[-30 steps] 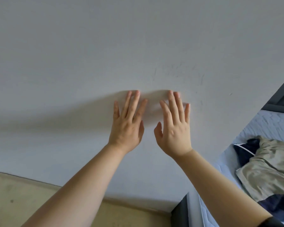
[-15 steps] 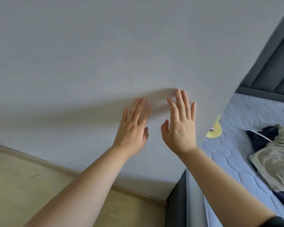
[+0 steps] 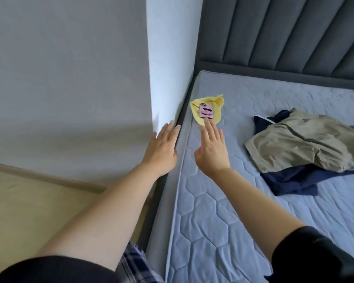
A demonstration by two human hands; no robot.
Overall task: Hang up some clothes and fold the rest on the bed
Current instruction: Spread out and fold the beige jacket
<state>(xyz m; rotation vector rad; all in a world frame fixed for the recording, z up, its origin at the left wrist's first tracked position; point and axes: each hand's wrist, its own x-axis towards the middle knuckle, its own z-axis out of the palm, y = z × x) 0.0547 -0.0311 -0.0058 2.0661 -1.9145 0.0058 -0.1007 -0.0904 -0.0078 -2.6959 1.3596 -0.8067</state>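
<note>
A khaki garment (image 3: pixel 307 144) lies crumpled on the mattress (image 3: pixel 223 201) at the right, on top of a dark navy garment (image 3: pixel 294 180). My left hand (image 3: pixel 163 148) is held out flat with straight fingers over the bed's left edge, near the wall corner. My right hand (image 3: pixel 212 148) is stretched out over the mattress with straight fingers that point toward a yellow cloth (image 3: pixel 217 105). Neither hand holds anything. Both hands are well left of the clothes.
A pink phone (image 3: pixel 206 112) lies on the yellow cloth near the mattress's left edge. A grey padded headboard (image 3: pixel 284 33) stands behind the bed. A white wall (image 3: pixel 70 78) and beige floor (image 3: pixel 29 201) are at the left.
The view has swung right from the wall to the bed. Both hands stayed flat and now hover over the bed edge. The phone and yellow cloth came into view.
</note>
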